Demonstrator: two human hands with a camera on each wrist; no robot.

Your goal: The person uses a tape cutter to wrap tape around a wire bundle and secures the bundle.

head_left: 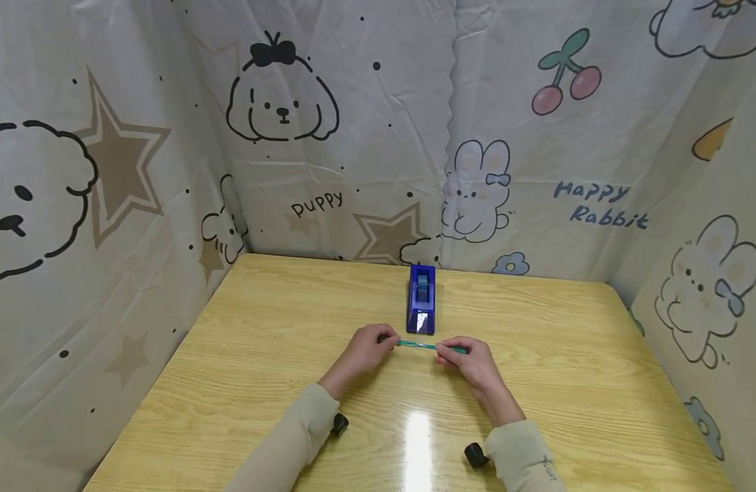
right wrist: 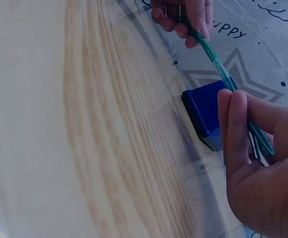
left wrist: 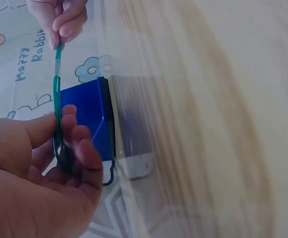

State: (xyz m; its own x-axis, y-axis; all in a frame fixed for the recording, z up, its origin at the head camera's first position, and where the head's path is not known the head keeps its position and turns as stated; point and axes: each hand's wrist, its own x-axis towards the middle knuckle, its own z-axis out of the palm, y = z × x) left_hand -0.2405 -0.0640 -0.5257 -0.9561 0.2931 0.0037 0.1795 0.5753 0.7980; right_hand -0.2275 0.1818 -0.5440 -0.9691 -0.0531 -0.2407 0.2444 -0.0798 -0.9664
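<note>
Both hands hold a thin green bundle (head_left: 417, 344) that looks like folded cord, stretched level between them above the table. Near its left end, my left hand (head_left: 368, 347) pinches it between thumb and fingers; a loop of the green strand (left wrist: 58, 131) shows by the palm in the left wrist view. My right hand (head_left: 472, 362) pinches the other end, with strand tips (right wrist: 266, 144) sticking out past the fingers. A clear, shiny band, apparently tape (right wrist: 222, 69), wraps the middle. Just beyond the hands stands a blue tape dispenser (head_left: 421, 301), touched by neither.
The wooden table (head_left: 279, 301) has a glossy surface with a light reflection near the front. Cartoon-printed curtains (head_left: 378, 137) close in the back and both sides. Small black devices (head_left: 475, 455) sit at both sleeve cuffs.
</note>
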